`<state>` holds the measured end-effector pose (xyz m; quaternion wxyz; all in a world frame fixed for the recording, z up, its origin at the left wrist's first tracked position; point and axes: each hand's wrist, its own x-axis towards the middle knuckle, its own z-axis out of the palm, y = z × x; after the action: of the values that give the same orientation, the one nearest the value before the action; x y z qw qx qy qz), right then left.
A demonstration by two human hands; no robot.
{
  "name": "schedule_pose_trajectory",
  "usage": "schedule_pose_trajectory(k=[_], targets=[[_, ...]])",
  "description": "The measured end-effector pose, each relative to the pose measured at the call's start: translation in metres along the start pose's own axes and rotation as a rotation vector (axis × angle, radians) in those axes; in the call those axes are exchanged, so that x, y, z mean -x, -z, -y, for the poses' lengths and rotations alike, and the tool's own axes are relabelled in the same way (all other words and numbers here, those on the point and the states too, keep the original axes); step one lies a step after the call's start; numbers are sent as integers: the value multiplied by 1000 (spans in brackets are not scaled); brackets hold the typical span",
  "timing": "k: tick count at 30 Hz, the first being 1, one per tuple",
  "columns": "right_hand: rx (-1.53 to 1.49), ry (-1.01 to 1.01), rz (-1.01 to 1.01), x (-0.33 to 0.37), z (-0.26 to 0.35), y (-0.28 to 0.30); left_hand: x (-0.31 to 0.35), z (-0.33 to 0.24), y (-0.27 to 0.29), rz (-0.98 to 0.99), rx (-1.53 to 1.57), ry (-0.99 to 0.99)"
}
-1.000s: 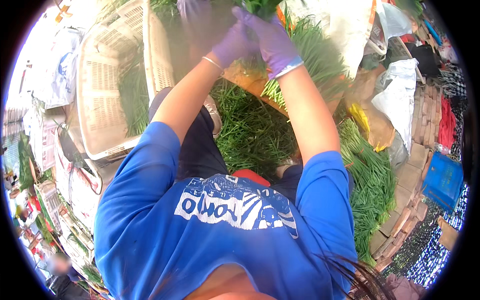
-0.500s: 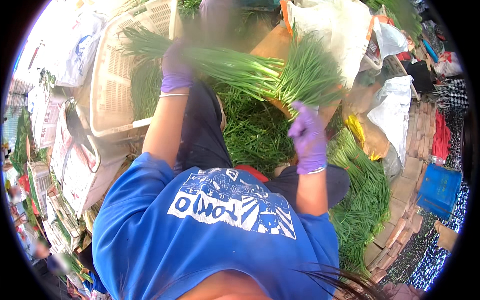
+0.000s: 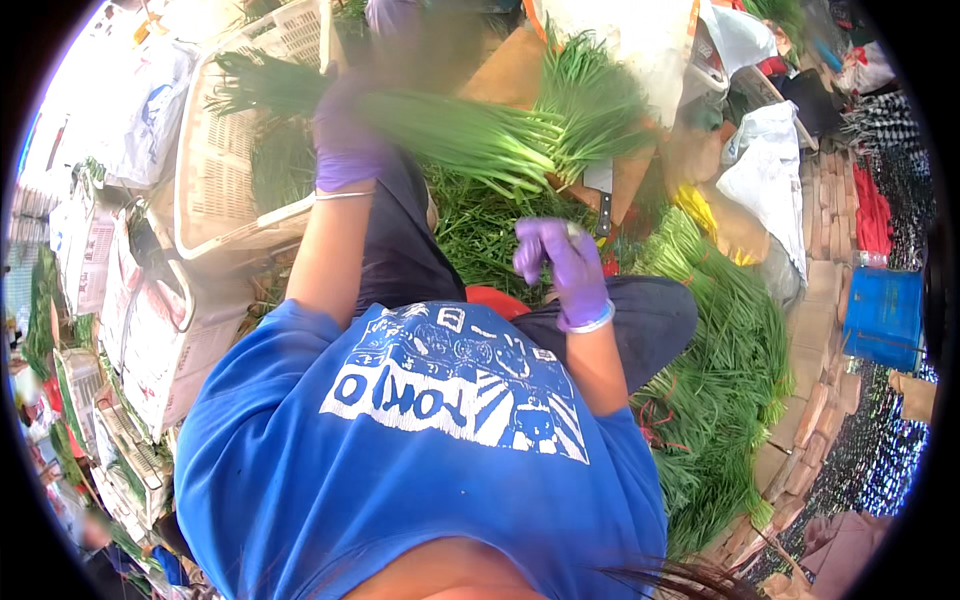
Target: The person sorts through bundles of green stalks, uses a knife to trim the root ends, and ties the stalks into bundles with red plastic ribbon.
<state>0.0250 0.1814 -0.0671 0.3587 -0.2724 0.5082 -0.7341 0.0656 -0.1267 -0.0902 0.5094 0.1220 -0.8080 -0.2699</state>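
Observation:
My left hand [image 3: 345, 125], in a purple glove, is closed around a bunch of chives [image 3: 470, 130]. The leafy tips stick out on its left, over a cream plastic crate, and the pale cut ends point right. Against those ends lies a second bunch of chives [image 3: 590, 105], its leaves pointing up and away. My right hand [image 3: 570, 270], gloved in purple too, hovers above my right knee, apart from both bunches. Its fingers are curled; whatever may be in them is hidden. Just beyond it lies a knife [image 3: 604, 212] with a black handle.
Loose green trimmings [image 3: 490, 220] cover the ground between my legs. On my right is a large heap of chives [image 3: 725, 370], with a blue plastic box [image 3: 884, 318] farther right. The cream crate [image 3: 190, 190] stands at my left. A white sack [image 3: 630, 50] lies at the far side.
My right hand has drawn back toward me and left, away from the chives' cut ends, which uncovers the knife handle. My left hand still holds its bunch.

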Motion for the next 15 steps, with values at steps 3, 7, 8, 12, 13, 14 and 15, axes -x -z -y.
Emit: schedule_pose_trajectory(k=[3,7,8,12,13,14,15], targets=[[435,-180,170,27,-8,24,-1,16,15,4,-65,20],[630,-339,224,17,-33,16,2,6,11,-27,-101,-44],[-6,-510,152,8,-33,4,7,6,5,-16,-132,-23],[-777,-424,-194,-46,-47,-44,6,-25,-5,-87,308,267],[-756,-343,-196,-54,-53,-46,4,-35,-4,-168,513,418],[-759,-331,-202,-52,-45,-45,0,-30,11,-156,399,417],[-577,-259,13,-43,-34,-44,-6,-24,26,-149,285,414]])
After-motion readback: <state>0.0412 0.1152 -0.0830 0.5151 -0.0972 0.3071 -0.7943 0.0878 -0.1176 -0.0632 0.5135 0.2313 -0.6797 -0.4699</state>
